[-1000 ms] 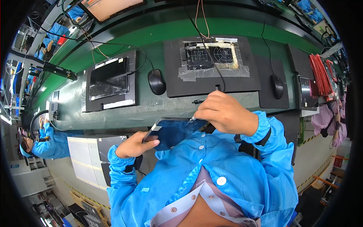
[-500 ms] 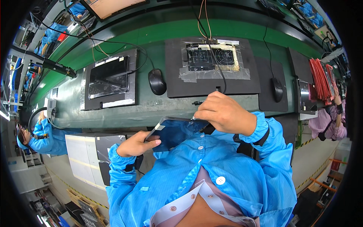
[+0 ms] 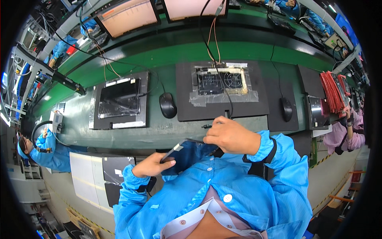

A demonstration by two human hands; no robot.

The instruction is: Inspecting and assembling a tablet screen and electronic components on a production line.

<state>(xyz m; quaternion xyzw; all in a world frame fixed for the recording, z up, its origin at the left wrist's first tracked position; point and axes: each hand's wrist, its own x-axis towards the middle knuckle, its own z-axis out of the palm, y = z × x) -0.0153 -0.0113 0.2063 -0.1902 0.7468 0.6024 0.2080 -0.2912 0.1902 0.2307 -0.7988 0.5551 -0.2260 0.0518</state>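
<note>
My left hand [image 3: 153, 164] grips the near left edge of a dark, glossy tablet [image 3: 189, 157], with the thumb on its face. A pale strip sits on the tablet's edge. The tablet is tilted, held over my lap in front of the bench. My right hand [image 3: 232, 136] is closed in a pinch at the tablet's far right corner. What its fingertips hold is hidden. A black cable [image 3: 225, 92] runs down to behind this hand. Beside its fingers, a small black piece [image 3: 207, 126] shows at the bench's front edge.
On the green bench [image 3: 159, 135] lie a black pad with a taped target-pattern panel [image 3: 221, 83], another tablet [image 3: 119, 97] on a pad, and two mice [image 3: 168, 105]. Red sleeves [image 3: 333, 93] stack at right. Monitors [image 3: 125, 18] stand behind. Co-workers sit at both sides.
The view has tipped upward, bringing more of the monitors in. The tablet is turned more edge-on. My right hand stays pinched at its corner, and my left keeps its grip.
</note>
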